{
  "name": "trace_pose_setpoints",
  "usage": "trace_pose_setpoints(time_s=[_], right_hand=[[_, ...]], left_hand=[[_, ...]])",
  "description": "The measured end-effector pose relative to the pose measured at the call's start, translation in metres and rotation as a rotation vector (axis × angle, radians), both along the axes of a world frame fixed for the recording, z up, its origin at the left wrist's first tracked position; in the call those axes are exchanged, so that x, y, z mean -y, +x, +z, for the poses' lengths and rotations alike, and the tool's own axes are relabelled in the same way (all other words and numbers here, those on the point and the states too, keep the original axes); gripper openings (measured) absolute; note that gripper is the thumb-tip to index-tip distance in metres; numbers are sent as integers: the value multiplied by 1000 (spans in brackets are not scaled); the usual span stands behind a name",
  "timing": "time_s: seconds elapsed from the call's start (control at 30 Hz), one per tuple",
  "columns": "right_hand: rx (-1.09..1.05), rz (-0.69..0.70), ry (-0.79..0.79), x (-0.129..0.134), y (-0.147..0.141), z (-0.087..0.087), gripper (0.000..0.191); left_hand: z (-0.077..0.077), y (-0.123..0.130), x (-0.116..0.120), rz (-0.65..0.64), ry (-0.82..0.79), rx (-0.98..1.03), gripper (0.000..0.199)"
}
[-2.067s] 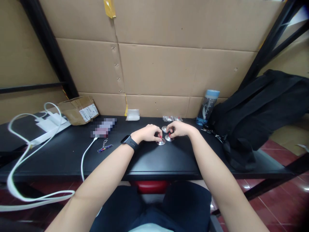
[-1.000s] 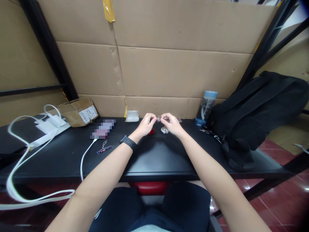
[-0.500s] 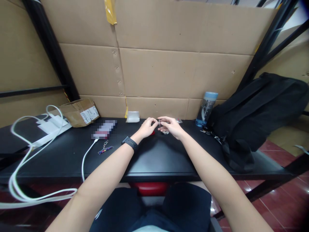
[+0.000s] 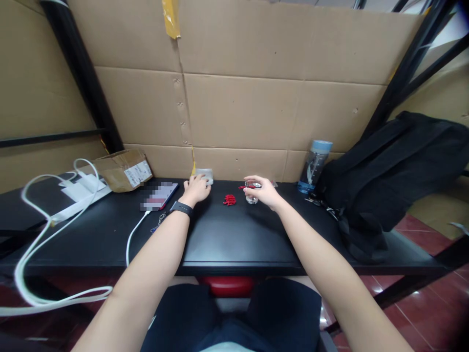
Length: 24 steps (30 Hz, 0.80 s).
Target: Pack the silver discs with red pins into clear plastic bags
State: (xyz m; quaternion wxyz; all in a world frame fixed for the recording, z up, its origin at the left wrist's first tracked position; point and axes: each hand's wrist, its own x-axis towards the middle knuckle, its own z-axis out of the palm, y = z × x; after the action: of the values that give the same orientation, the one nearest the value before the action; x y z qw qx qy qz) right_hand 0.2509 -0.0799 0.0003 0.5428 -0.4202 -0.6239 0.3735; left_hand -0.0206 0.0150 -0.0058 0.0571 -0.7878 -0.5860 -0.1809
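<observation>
My left hand [image 4: 198, 188] reaches to the back of the black desk, fingers apart and bent down, right at a clear plastic packet [image 4: 205, 174]. Whether it touches the packet I cannot tell. My right hand [image 4: 263, 193] pinches a thin clear disc [image 4: 246, 185], seen almost edge-on, between thumb and fingers. A red cord loop [image 4: 241, 187] shows just left of those fingertips; whether it joins the disc is unclear. Below the right hand lies a small clear round piece [image 4: 251, 200] on the desk. Between the hands sits a little heap of red cords [image 4: 229, 200].
Left of my arm are a phone [image 4: 161, 195] on a white cable, a keychain [image 4: 158, 222], a cardboard box [image 4: 124, 171] and a white power strip [image 4: 78, 198]. To the right stand a blue-lidded bottle [image 4: 314, 166] and a black backpack [image 4: 392, 176]. A cardboard wall [image 4: 238, 112] closes the back.
My left hand has moved away from the right hand, leftward to the plastic packet, uncovering the red cords. My right hand has stayed nearly in place with the disc.
</observation>
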Motion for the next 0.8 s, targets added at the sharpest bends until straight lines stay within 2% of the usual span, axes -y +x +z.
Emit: trace_pose_setpoints(time_s=[0.13,0.8], right_hand=[[63,-16,13,1,0,1,45],[123,-27,9,2,2,1,44]], left_hand=[[2,-12,-5,26,29,-25,42],[-4,-10,-6,21,-23,-15,45]])
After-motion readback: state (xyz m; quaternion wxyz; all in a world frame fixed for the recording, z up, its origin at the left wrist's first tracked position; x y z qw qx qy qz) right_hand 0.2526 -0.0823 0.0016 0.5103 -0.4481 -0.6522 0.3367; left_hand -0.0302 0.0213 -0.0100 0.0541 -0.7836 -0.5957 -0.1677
